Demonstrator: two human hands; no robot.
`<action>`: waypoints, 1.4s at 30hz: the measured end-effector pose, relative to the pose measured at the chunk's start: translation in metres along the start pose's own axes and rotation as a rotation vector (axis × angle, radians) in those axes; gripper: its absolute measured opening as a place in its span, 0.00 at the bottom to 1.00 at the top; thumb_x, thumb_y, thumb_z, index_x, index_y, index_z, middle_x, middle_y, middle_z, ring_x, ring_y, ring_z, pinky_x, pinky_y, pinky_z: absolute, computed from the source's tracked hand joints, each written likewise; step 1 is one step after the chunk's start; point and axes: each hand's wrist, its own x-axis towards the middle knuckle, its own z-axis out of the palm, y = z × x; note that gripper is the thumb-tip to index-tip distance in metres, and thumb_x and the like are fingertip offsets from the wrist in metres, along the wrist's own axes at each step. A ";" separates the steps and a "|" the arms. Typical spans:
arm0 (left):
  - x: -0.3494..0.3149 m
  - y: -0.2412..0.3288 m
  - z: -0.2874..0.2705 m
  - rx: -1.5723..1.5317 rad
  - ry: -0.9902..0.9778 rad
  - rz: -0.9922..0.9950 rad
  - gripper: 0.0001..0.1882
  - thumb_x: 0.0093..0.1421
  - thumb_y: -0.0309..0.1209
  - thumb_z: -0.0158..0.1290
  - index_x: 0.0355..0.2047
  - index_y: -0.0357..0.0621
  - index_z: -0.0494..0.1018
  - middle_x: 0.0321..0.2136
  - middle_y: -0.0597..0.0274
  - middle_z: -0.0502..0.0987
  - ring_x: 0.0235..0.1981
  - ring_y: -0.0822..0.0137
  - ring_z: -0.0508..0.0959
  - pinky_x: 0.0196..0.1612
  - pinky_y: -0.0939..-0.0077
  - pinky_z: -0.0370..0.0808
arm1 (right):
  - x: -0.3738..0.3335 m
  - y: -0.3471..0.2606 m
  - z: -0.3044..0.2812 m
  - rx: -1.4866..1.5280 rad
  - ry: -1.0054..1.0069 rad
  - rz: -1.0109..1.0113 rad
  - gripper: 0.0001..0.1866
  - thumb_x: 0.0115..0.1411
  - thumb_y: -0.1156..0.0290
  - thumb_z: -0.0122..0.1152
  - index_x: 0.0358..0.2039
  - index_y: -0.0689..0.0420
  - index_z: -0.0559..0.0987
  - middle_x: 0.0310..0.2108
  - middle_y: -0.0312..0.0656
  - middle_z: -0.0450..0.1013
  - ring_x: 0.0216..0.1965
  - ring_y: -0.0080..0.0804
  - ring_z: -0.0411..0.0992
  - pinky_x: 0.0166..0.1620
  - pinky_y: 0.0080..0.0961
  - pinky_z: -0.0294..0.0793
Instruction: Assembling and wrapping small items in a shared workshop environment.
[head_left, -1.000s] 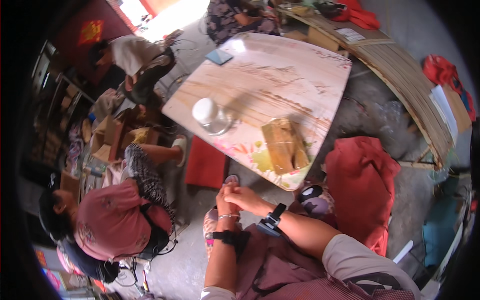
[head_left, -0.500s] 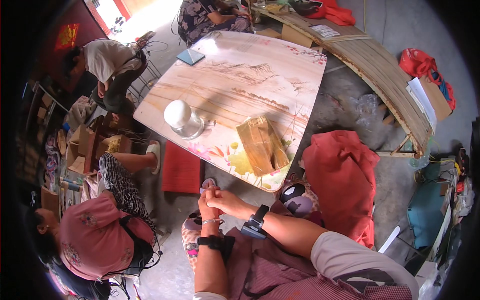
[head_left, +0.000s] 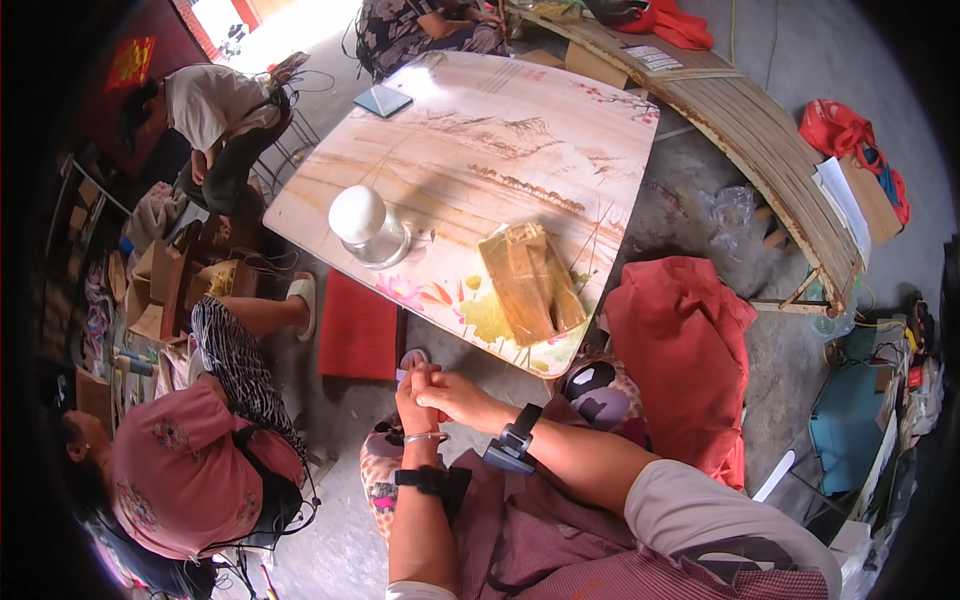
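My left hand (head_left: 411, 412) and my right hand (head_left: 458, 399) meet in front of my lap, a little short of the table's near edge. The fingers of both are bent and pressed together, the right ones lying over the left. Whether anything small is between them is hidden. On the table (head_left: 400, 160), past my hands, lies a flat, folded brown packet (head_left: 532, 285) with a crinkled, shiny surface. To its left stands a clear glass jar (head_left: 383, 247) topped by a rounded white lid (head_left: 357, 214).
A dark, flat square object (head_left: 383, 101) rests at the table's far left. Red cloth (head_left: 680, 360) is heaped to my right, below a long wooden bench (head_left: 740, 125). A person in pink (head_left: 205, 465) sits at left; another person (head_left: 222, 125) bends forward beyond.
The whole view has shifted slightly. My hands stay together with bent fingers, and the packet and jar keep their places on the table.
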 end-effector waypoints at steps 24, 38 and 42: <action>-0.003 0.008 0.005 -0.079 0.081 0.036 0.18 0.54 0.40 0.43 0.25 0.36 0.72 0.21 0.62 0.72 0.23 0.74 0.69 0.28 0.82 0.66 | -0.006 -0.012 -0.003 0.035 -0.025 0.026 0.12 0.49 0.63 0.51 0.25 0.61 0.70 0.21 0.32 0.65 0.21 0.17 0.62 0.23 0.14 0.61; -0.004 0.010 0.009 -0.150 0.061 0.001 0.18 0.54 0.40 0.43 0.24 0.36 0.72 0.20 0.63 0.72 0.22 0.74 0.69 0.27 0.83 0.65 | -0.004 -0.005 -0.002 0.003 0.024 -0.014 0.17 0.49 0.58 0.48 0.20 0.61 0.70 0.14 0.32 0.61 0.18 0.18 0.58 0.20 0.18 0.57; -0.009 0.016 0.005 -0.066 0.056 0.048 0.17 0.55 0.38 0.43 0.24 0.35 0.72 0.20 0.63 0.72 0.22 0.74 0.68 0.27 0.83 0.66 | -0.004 -0.006 0.001 -0.113 0.002 -0.038 0.16 0.50 0.59 0.47 0.20 0.62 0.70 0.15 0.33 0.62 0.18 0.19 0.59 0.21 0.18 0.58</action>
